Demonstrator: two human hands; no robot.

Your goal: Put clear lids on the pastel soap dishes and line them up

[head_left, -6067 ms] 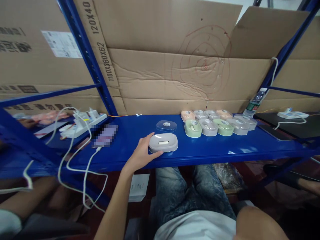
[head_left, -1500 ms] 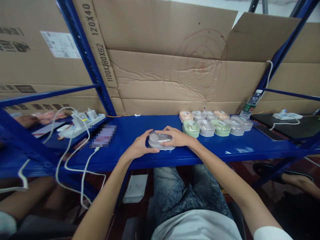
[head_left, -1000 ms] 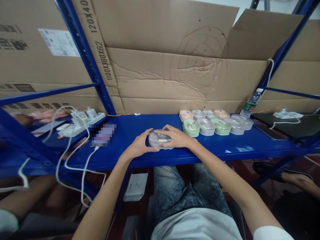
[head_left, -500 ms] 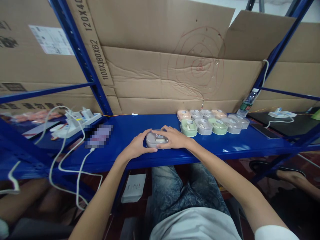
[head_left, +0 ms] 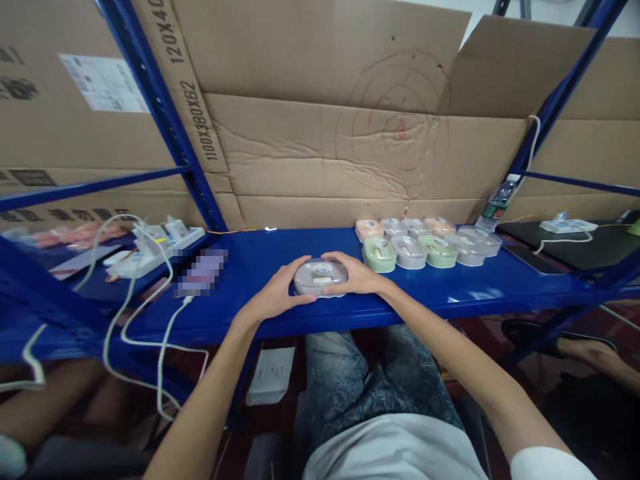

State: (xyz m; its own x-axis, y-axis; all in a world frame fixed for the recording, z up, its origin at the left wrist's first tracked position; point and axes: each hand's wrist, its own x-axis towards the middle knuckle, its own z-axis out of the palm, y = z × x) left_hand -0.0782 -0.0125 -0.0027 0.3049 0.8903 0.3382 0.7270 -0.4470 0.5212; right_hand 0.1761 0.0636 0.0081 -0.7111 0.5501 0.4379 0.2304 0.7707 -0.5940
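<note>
Head view, frame centre: both hands (head_left: pixel 275 293) clasp a clear-lidded grey oval plastic box (head_left: pixel 321 277); likely light, stiff, slippery; grip ends.

From here I can see a person sitting at a blue bench (head_left: pixel 260 250), left hand (head_left: pixel 278 292) and right hand (head_left: pixel 357 275) curled around opposite ends of a grey box (head_left: pixel 323 288) with a round label on top. To the right sits a cluster of similar boxes (head_left: pixel 410 253) in green, grey and peach, with a water bottle (head_left: pixel 493 210) just beyond. Over on the left, a white power strip (head_left: pixel 159 257) trails cables, and cardboard (head_left: pixel 300 147) with red rings drawn on it stands behind.
</note>
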